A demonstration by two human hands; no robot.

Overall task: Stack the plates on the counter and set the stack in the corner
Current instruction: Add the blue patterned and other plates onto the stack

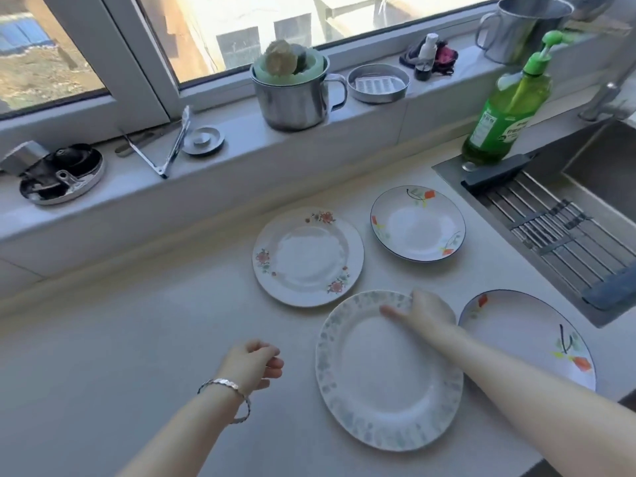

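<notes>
The counter is carrying four plates, all lying flat and apart, none stacked. The right hand is gripping the far rim of the speckled plate, thumb lying on top and the fingers curling over the edge. Just right of this grip the oval plate is lying, partly hidden under the forearm. Beyond the grip, to the left, the pink-flower plate is sitting, and straight beyond it the orange-flower plate. The left hand is hovering well left of the grip, loosely curled and holding nothing, with a bracelet on the wrist.
</notes>
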